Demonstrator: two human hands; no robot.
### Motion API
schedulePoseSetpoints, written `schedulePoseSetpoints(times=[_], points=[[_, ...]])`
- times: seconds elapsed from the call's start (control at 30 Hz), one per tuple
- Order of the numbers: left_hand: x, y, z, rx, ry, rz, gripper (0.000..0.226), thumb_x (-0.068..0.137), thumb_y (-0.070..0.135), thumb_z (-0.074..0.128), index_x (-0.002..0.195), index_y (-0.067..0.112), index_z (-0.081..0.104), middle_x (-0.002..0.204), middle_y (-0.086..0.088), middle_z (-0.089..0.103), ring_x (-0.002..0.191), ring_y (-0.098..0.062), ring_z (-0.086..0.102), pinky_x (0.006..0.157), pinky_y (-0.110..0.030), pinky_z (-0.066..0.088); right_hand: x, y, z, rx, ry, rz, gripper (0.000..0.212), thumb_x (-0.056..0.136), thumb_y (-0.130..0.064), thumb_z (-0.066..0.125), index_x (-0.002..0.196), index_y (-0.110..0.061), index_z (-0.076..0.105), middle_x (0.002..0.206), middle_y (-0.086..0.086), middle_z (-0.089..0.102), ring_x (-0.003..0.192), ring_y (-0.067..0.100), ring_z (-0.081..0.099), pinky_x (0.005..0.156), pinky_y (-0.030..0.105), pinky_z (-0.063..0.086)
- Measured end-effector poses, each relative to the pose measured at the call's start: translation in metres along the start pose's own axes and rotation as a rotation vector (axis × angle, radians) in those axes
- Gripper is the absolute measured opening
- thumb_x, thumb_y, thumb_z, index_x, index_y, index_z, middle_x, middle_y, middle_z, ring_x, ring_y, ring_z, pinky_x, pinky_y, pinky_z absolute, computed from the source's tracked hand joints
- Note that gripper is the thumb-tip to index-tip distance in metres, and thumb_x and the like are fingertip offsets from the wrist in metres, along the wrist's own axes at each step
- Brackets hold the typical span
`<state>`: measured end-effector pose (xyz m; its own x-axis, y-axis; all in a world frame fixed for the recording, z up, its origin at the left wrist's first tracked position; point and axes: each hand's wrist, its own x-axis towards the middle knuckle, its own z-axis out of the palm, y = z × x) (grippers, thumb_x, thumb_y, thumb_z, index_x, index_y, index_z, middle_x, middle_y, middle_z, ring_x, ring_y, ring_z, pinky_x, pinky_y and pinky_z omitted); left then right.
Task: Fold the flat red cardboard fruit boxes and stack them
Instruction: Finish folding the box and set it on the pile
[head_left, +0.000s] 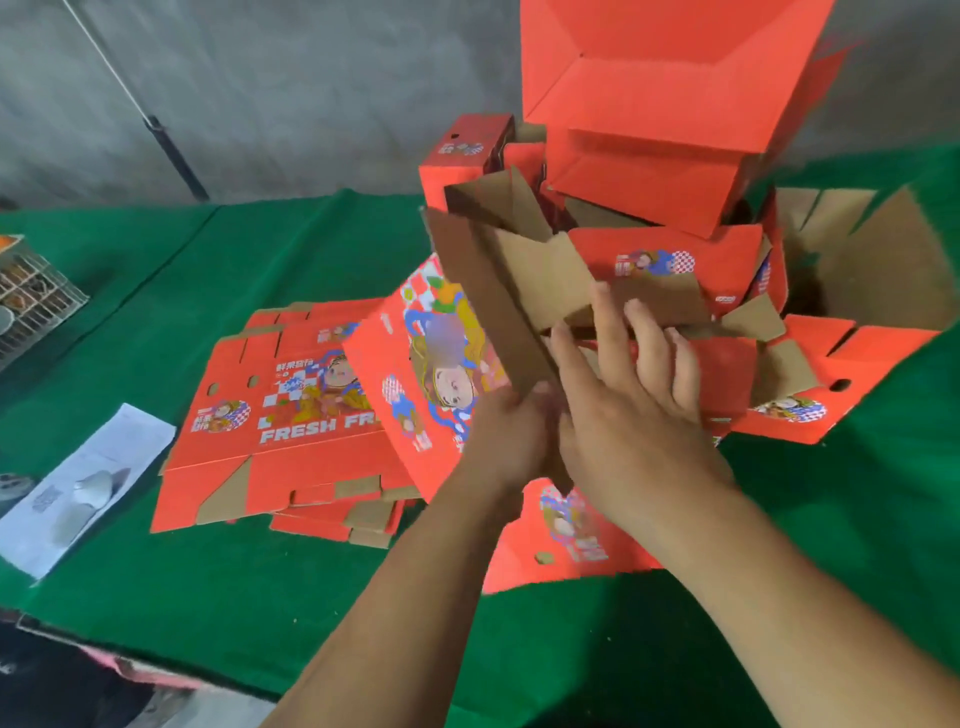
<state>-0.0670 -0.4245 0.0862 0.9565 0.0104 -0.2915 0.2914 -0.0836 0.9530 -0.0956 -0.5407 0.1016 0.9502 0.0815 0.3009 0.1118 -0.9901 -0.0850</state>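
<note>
At the far left edge stood a wire crate (31, 296), and nearer me a white printed paper sheet (85, 488) lay on the green cloth table (260, 597). Just right of the sheet waited the pile of flat red cardboard fruit boxes (270, 415), several deep as far as I could judge, none of them folded yet.

In the middle I had the half-folded red printed box (441, 364) tilted up on edge, its brown inner panel turned toward me. My left hand (506, 436) gripped its near corner, fingers curled round the cardboard. My right hand (631, 395) was spread wide, straight fingers pressing a brown flap (639, 306) inward; it grasped nothing.

Behind and to the right rose the stack of folded red boxes (670, 254), untidy and leaning, with an open red box (649, 104) perched on top and another open box (883, 270) at the far right.

By my reckoning the job stood somewhere midway: a handful folded and stacked, one in hand, the flat pile left.
</note>
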Motion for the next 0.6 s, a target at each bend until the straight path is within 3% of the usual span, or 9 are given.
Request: schedulePoseSetpoints(times=[0.07, 0.2, 0.33, 0.43, 0.5, 0.6], points=[[0.001, 0.007, 0.009, -0.252, 0.022, -0.1, 0.042, 0.106, 0.016, 0.053, 0.07, 0.009, 0.074, 0.066, -0.009, 0.069, 0.053, -0.022, 0.065, 0.056, -0.034, 0.055, 0.0, 0.016, 0.006, -0.028, -0.148, 0.027, 0.062, 0.092, -0.037, 0.045, 0.153, -0.028, 0.037, 0.172, -0.001, 0.005, 0.156, 0.029, 0.004, 0.122, 0.048, -0.002], [-0.005, 0.014, 0.027, -0.61, 0.129, -0.141, 0.021, 0.108, 0.016, 0.051, 0.095, 0.007, 0.064, 0.072, -0.006, 0.074, 0.06, -0.018, 0.071, 0.057, -0.03, 0.06, 0.0, 0.045, 0.012, 0.016, -0.139, 0.07, 0.051, 0.094, -0.035, 0.043, 0.144, -0.031, 0.048, 0.155, -0.011, 0.045, 0.147, 0.021, 0.028, 0.117, 0.045, 0.01], [-0.02, 0.024, 0.042, -0.815, 0.103, -0.193, 0.026, 0.109, 0.014, 0.048, 0.125, -0.004, 0.059, 0.091, -0.017, 0.071, 0.071, -0.023, 0.072, 0.06, -0.032, 0.062, -0.008, 0.066, 0.022, 0.058, -0.185, -0.001, 0.076, 0.084, -0.024, 0.065, 0.153, -0.031, 0.034, 0.162, -0.009, 0.028, 0.153, 0.022, 0.01, 0.118, 0.047, 0.008], [-0.037, 0.026, 0.039, -0.799, -0.089, -0.191, 0.02, 0.104, 0.017, 0.055, 0.11, 0.003, 0.067, 0.094, -0.011, 0.073, 0.077, -0.025, 0.074, 0.077, -0.038, 0.064, -0.013, 0.071, 0.027, 0.303, 0.031, 0.149, 0.043, 0.079, -0.014, 0.078, 0.119, -0.024, 0.065, 0.155, 0.01, 0.032, 0.151, 0.03, 0.009, 0.119, 0.059, 0.023], [-0.043, 0.025, 0.018, -0.647, -0.078, -0.04, 0.021, 0.098, 0.03, 0.06, 0.107, 0.016, 0.073, 0.108, -0.003, 0.077, 0.081, -0.021, 0.075, 0.075, -0.033, 0.063, -0.017, 0.08, 0.032, 0.358, 0.18, 0.248, 0.02, 0.083, -0.008, 0.073, 0.099, -0.02, 0.074, 0.157, 0.013, 0.026, 0.152, 0.033, 0.007, 0.122, 0.057, 0.021], [-0.024, 0.013, -0.039, -0.236, 0.432, 0.512, 0.02, 0.092, 0.032, 0.058, 0.101, 0.027, 0.076, 0.112, 0.001, 0.074, 0.092, -0.013, 0.069, 0.082, -0.028, 0.054, -0.024, 0.101, 0.041, 0.395, 0.159, 0.193, 0.016, 0.092, -0.008, 0.062, 0.093, -0.01, 0.077, 0.156, 0.023, 0.033, 0.151, 0.045, 0.014, 0.126, 0.033, 0.006]])
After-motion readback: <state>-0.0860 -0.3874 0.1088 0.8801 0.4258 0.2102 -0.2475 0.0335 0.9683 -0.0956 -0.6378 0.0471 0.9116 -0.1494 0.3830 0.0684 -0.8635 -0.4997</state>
